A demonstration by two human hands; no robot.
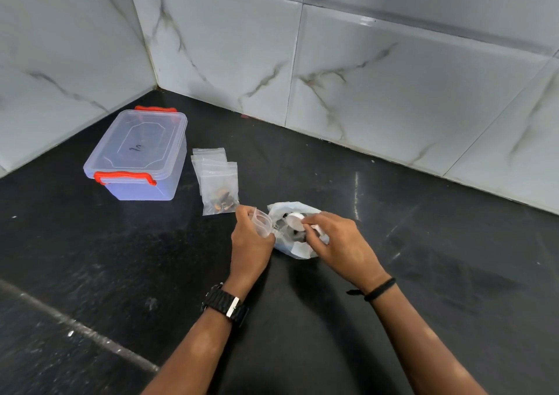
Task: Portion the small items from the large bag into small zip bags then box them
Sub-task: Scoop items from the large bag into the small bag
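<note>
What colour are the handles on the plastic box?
Red-orange handles, seen in the head view.

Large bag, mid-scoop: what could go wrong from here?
1. The left hand alone holds the small zip bag; if its mouth sags, items from the white scoop could spill onto the black counter.
2. The large bag lies slumped and unsupported; the right hand digging in may tip or drag it.
3. The box has its lid on, so boxing needs a free hand first.
</note>
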